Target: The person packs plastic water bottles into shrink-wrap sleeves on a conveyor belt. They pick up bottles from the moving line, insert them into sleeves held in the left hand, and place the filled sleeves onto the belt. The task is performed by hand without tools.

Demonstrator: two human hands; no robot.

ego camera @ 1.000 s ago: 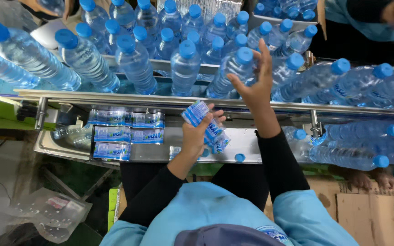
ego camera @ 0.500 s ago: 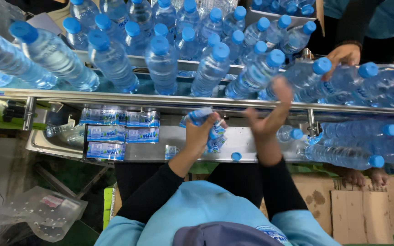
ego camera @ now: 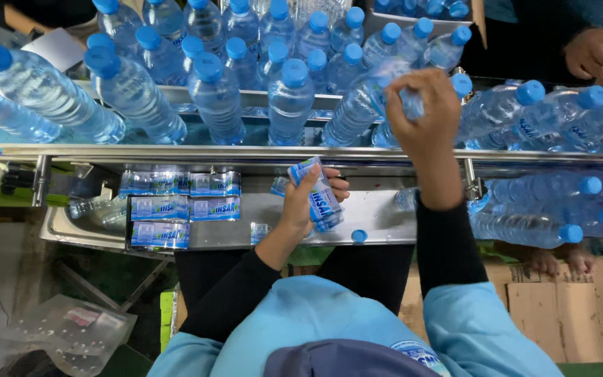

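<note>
My left hand (ego camera: 306,202) grips a small stack of blue-and-white label sleeves (ego camera: 321,199) just above the steel tray (ego camera: 378,213). My right hand (ego camera: 423,115) is raised over the conveyor and closed around the neck of a clear water bottle (ego camera: 361,105), whose cap is hidden under my fingers. Several clear bottles with blue caps (ego camera: 214,94) stand packed together on the belt in front of me. My arms wear black sleeves under a light blue top.
Flat stacks of spare labels (ego camera: 176,206) lie on the tray's left part, and a loose blue cap (ego camera: 359,236) lies near its front edge. Capped bottles (ego camera: 546,209) lie on their sides at right. Another person's hand (ego camera: 598,49) works at top right. Cardboard (ego camera: 567,307) covers the floor.
My right hand dropped back from the far bottles, then rose again and closed on a bottle neck. The left hand kept its label stack, barely shifting.
</note>
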